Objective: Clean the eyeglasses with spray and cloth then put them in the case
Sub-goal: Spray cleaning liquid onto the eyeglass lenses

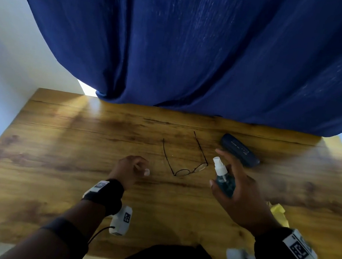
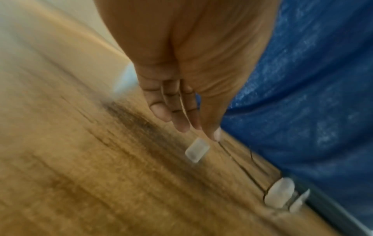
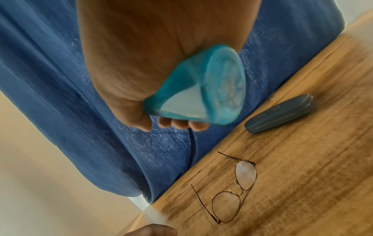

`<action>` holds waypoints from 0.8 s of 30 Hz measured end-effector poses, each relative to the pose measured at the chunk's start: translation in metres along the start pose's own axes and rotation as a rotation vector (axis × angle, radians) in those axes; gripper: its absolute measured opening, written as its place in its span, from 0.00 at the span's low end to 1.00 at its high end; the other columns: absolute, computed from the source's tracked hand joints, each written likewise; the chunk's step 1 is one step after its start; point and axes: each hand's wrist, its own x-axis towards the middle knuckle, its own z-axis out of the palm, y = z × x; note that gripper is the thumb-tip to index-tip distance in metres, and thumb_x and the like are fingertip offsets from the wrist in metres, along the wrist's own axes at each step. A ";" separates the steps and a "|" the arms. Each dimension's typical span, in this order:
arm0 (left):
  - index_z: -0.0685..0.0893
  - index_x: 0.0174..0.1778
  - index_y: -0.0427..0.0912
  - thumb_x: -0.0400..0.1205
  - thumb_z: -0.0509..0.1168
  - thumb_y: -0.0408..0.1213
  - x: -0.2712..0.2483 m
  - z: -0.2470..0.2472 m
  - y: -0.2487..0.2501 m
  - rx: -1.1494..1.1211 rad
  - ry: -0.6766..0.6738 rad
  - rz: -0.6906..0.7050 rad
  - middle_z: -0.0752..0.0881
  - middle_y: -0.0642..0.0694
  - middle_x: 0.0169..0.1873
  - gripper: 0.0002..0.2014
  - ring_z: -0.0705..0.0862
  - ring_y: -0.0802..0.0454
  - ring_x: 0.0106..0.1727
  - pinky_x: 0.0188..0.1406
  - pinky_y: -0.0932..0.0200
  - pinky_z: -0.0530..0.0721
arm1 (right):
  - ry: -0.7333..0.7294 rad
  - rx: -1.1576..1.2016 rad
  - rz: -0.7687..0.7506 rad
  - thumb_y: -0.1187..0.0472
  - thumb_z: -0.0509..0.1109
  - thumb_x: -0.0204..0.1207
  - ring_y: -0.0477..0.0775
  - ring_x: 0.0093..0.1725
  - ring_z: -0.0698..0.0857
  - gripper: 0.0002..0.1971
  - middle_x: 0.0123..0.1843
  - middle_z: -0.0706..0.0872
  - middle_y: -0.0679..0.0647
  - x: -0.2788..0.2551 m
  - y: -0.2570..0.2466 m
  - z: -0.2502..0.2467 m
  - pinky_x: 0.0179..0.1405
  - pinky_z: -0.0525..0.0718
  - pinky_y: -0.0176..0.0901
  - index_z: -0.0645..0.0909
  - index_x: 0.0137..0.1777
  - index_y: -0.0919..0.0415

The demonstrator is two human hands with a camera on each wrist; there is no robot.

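Observation:
Thin wire-framed eyeglasses [image 1: 185, 165] [image 3: 234, 188] lie open on the wooden table [image 1: 71, 160], lenses toward me. My right hand [image 1: 232, 174] [image 3: 175, 123] grips a teal spray bottle [image 1: 224, 180] [image 3: 201, 92] with a white pump head [image 1: 218, 165] [image 2: 280, 193], lifted just right of the glasses, index finger raised. My left hand [image 1: 139, 167] [image 2: 193, 126] hovers left of the glasses with relaxed fingers. A small clear cap [image 1: 146, 172] [image 2: 196, 150] sits just below its fingertips, apart from them in the left wrist view. The dark closed case [image 1: 239, 150] [image 3: 280, 114] lies beyond the bottle.
A yellow cloth [image 1: 279, 213] lies on the table, partly hidden behind my right wrist. A blue curtain [image 1: 196, 57] hangs along the table's far edge. Bare wood stretches to the left and front of my hands.

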 end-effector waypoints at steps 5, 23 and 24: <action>0.90 0.58 0.46 0.85 0.71 0.36 0.006 0.017 -0.003 0.113 -0.083 0.130 0.85 0.50 0.58 0.08 0.87 0.50 0.59 0.52 0.65 0.81 | -0.050 -0.010 0.060 0.57 0.77 0.80 0.49 0.40 0.89 0.39 0.43 0.88 0.48 -0.006 -0.009 0.014 0.41 0.92 0.51 0.61 0.81 0.28; 0.92 0.56 0.49 0.73 0.83 0.38 -0.071 -0.033 0.108 -0.117 0.235 0.664 0.90 0.62 0.47 0.16 0.87 0.67 0.49 0.49 0.79 0.81 | -0.290 -0.022 -0.019 0.50 0.77 0.79 0.46 0.40 0.86 0.48 0.51 0.87 0.49 0.016 -0.029 0.022 0.41 0.86 0.39 0.45 0.84 0.22; 0.92 0.55 0.47 0.73 0.83 0.36 -0.072 -0.032 0.111 -0.111 0.230 0.703 0.89 0.61 0.46 0.15 0.87 0.67 0.48 0.49 0.79 0.81 | -0.315 -0.034 -0.022 0.49 0.77 0.79 0.45 0.39 0.85 0.49 0.51 0.87 0.50 0.017 -0.028 0.021 0.41 0.83 0.38 0.44 0.84 0.21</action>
